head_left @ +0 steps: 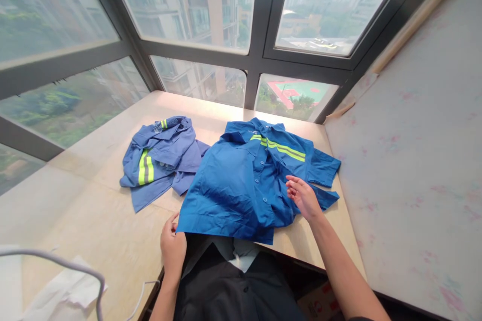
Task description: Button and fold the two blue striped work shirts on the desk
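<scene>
A bright blue work shirt (241, 185) with yellow-green reflective stripes lies spread on the beige table (113, 230), buttons up, its hem at the near edge. My left hand (172, 245) pinches the shirt's lower left corner at the table's front edge. My right hand (303, 196) rests with fingers spread on the shirt's right front panel, near the button line. A second, paler blue shirt (160, 160) with reflective stripes lies crumpled to the left, apart from both hands.
Large windows (196, 5) run along the table's far and left sides. A pale wall panel (414, 160) borders the table on the right. A white wire hanger (75, 271) and white cloth (64, 296) sit at the near left.
</scene>
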Motion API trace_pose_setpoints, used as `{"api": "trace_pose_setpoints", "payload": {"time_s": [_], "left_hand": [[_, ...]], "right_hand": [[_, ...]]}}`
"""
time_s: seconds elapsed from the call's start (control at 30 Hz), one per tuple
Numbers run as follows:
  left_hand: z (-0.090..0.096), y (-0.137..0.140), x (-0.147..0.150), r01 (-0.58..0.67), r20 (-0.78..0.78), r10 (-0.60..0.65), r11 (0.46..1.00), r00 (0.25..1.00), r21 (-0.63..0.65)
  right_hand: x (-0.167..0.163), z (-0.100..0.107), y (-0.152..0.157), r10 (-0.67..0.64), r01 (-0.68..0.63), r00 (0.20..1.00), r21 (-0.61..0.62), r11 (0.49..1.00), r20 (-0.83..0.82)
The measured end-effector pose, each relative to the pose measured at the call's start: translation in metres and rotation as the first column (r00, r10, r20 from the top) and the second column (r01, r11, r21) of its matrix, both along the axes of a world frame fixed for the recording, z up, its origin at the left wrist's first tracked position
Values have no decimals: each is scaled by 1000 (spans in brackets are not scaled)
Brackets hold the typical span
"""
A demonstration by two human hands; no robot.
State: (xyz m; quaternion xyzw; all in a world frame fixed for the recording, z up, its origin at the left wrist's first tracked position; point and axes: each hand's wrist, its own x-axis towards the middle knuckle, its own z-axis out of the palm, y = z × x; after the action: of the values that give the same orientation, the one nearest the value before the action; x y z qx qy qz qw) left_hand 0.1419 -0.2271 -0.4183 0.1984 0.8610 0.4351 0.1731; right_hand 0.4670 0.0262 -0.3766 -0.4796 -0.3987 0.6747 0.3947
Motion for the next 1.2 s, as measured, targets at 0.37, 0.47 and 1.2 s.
{"api": "trace_pose_setpoints", "payload": {"time_s": [0.37, 0.47, 1.2], "left_hand": [[28, 33, 37, 696, -459, -628, 718, 628, -29], [24, 64, 55, 850, -403, -796, 521, 451, -77], [-36, 158, 66, 800, -530, -789, 519, 311, -303]], "right_hand": [[31, -27, 3, -62, -214, 802, 383, 899, 594], [42, -16, -2, 61, -293, 782, 279, 914, 620], [39, -49, -34, -357, 211, 874, -405, 890, -330]]}}
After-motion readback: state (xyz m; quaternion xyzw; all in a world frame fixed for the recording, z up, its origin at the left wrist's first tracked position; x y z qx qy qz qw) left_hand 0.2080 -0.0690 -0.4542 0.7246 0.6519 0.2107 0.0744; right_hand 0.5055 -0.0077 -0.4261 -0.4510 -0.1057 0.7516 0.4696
